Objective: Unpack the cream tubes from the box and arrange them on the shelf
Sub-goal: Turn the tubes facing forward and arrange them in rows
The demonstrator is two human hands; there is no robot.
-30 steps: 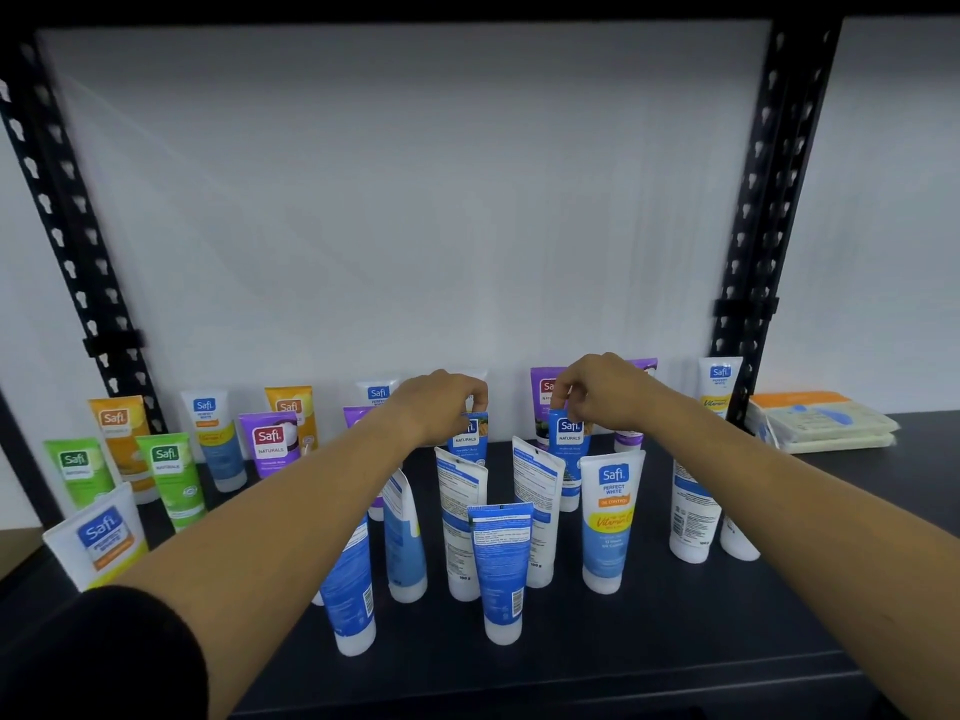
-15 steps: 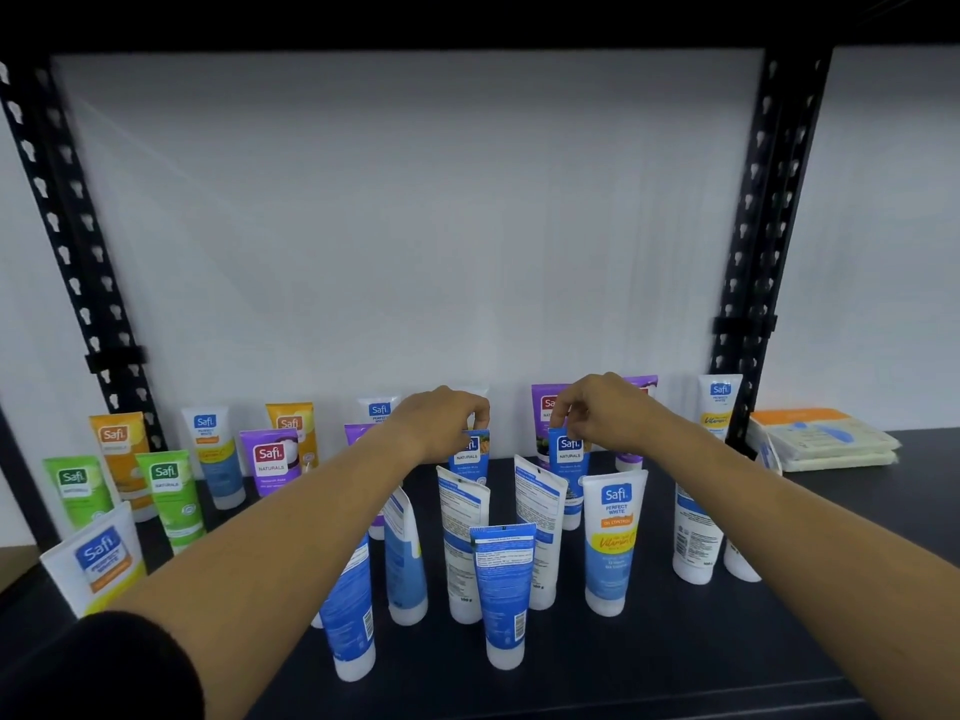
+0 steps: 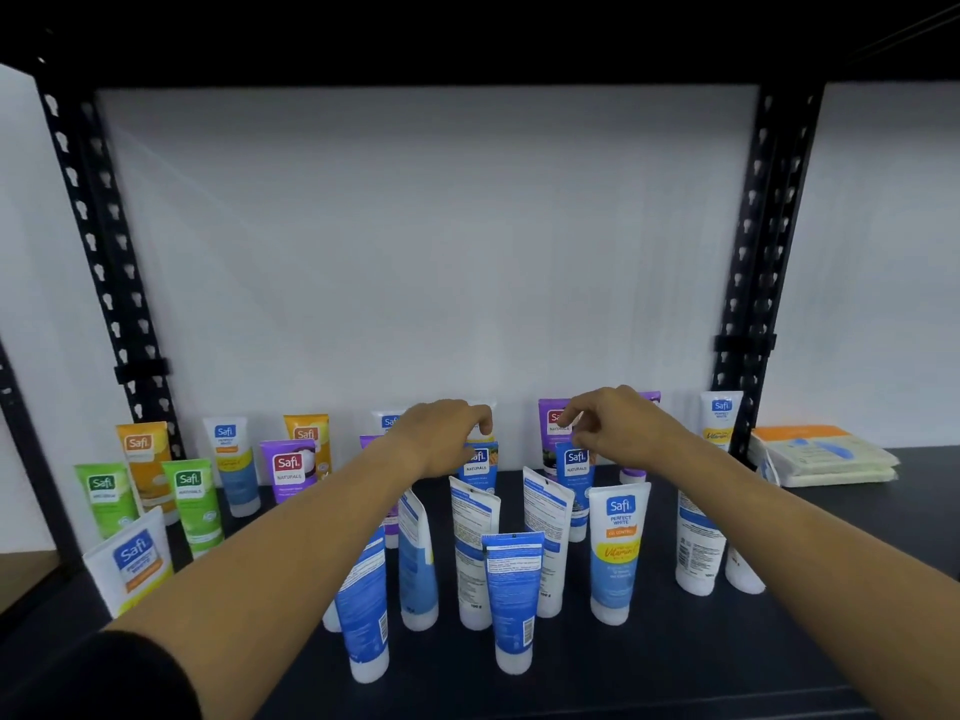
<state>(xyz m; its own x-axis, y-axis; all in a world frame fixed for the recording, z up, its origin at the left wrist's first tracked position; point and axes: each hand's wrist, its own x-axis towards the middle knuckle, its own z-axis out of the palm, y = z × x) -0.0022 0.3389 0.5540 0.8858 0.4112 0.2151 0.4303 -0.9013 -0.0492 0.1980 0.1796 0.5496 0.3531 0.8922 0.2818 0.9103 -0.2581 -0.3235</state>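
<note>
- Right now both hands reach to the far middle of the shelf (image 3: pixel 675 667), each at the top of a blue "Naturals" tube standing on its cap.
- Left hand (image 3: pixel 441 444): fingers curled down over the crimped top of the left blue tube (image 3: pixel 480 467). They seem to pinch its upper edge, though the wrist hides the thumb and the contact itself.
- Right hand (image 3: pixel 618 428): thumb and forefinger bent toward each other just above the right blue tube (image 3: pixel 575 465). Whether they touch the crimp or hover just off it, I cannot tell.
- Each tube stands upright, long axis vertical, directly below its hand's fingertips; any lift or nudge would go along that axis or across it.
- The tubes sit side by side, near each other but apart, the left one closer to the left hand and the right one to the right hand.
- Nearer to the viewer stands a cluster of white-and-blue tubes (image 3: pixel 511 600), under both forearms; pulling back low could knock them, I judge.
- Purple tube (image 3: pixel 551 423) stands just behind the right blue one, against the far wall.
</note>
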